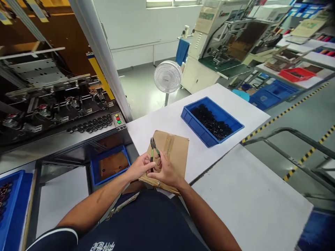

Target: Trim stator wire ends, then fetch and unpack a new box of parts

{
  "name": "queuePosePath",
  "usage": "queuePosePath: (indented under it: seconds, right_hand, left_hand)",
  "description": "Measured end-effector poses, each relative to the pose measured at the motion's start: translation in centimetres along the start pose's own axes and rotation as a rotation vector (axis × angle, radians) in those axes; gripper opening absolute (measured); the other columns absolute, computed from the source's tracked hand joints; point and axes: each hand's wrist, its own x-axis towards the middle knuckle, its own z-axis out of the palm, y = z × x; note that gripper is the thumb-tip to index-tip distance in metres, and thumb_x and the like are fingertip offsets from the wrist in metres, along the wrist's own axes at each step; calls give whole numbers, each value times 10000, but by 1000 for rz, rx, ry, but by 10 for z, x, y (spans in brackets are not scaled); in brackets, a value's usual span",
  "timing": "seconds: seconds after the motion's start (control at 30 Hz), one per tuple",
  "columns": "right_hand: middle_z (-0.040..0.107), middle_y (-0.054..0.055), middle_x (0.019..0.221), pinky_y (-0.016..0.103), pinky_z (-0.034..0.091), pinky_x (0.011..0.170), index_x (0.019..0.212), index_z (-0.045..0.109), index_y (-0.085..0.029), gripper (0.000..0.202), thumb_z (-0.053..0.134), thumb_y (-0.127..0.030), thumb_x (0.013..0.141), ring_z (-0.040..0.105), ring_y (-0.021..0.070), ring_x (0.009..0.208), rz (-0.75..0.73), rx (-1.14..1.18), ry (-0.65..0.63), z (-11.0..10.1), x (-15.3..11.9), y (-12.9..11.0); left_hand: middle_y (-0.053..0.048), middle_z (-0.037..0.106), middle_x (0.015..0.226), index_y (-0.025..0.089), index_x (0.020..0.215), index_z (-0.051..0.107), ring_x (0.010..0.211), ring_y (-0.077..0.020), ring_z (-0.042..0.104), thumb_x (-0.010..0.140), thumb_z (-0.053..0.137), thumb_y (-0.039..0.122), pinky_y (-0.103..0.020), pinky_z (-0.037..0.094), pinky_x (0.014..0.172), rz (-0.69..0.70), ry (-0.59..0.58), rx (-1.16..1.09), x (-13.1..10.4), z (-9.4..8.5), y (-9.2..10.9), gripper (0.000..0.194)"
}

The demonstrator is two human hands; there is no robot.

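A pair of cutting pliers [153, 143] with green and black handles points away from me, its jaws slightly apart. My left hand [140, 166] pinches the left handle, and my right hand [167, 170] has its fingers around the right handle. Both hands are above a flat piece of brown cardboard [179, 150] with tape along it, which lies at the white table's near left edge. Beyond it to the right, a blue bin [200, 129] holds many small black parts [213, 122].
At the left stands a machine with a row of black parts [91, 123] and a button panel [117, 119]. Below it sits a blue tray [95, 172]. A white fan [168, 77] stands behind the table [157, 120]. A metal rail [309, 139] is at the right.
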Motion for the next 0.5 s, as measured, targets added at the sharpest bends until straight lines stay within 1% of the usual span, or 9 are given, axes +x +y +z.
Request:
queuePosePath:
  seconds: [0.07,0.13,0.2,0.23,0.3,0.33,0.37,0.43,0.5]
  right_hand:
    - [504,146,1295,474,498,962,1494,265,-176,961,776,-362,703,561,264,1069,48,5,-45,9,-1,5]
    - [517,137,1340,468,434,1059,1464,349,-176,777,682,-288,770,525,265,1194,91,9,-59,17,1,10]
    - [565,116,1318,449,414,1082,1376,482,-178,546,583,-287,850,526,249,1217,180,1,-43,16,8,16]
    - [612,108,1248,438,454,1037,1323,534,-174,449,528,-307,895,572,238,1146,247,-11,-22,11,15,21]
    - [675,79,1016,381,552,825,1257,579,-161,384,423,-355,965,645,190,854,410,-47,37,-8,34,32]
    - [668,56,896,330,557,679,1271,561,-151,400,380,-367,988,618,153,679,494,-68,70,-21,45,38]
    - [647,34,825,284,524,566,1291,538,-146,409,359,-375,1003,567,120,562,573,-91,100,-35,57,44]
    - [612,-4,745,225,453,461,1270,542,-148,386,374,-387,1018,502,82,469,690,-128,132,-63,81,53]
    - [597,-24,697,211,440,441,1198,576,-139,369,420,-419,1015,493,72,450,786,-149,130,-82,104,57]
  left_hand:
    - [-34,712,722,194,909,498,494,-132,580,779,657,567,-254,464,487,-33,-76,16,5,-2,-15,427]
    - [-23,691,666,178,881,574,526,-159,609,761,667,589,-280,492,520,-47,-119,61,10,-8,-27,438]
    - [-29,698,697,169,852,647,608,-172,638,762,684,572,-304,520,619,-44,-101,130,14,-24,-39,414]
    - [-38,718,768,170,874,673,671,-175,652,774,687,552,-315,526,690,-41,-66,167,15,-37,-45,396]
    - [-55,732,969,179,1006,681,793,-177,667,820,660,521,-344,520,817,-53,37,234,15,-74,-63,390]
    - [-62,721,1043,176,1067,662,832,-178,672,853,627,512,-362,517,854,-75,97,264,12,-96,-75,400]
    - [-70,710,1076,166,1091,645,844,-178,674,888,583,506,-376,520,862,-112,156,295,7,-120,-89,401]
    - [-67,709,1014,141,1045,644,822,-179,674,919,552,481,-392,525,850,-224,259,375,-13,-165,-120,374]
    - [-37,701,869,133,926,655,742,-171,660,921,558,476,-377,535,786,-365,336,467,-46,-201,-148,356]
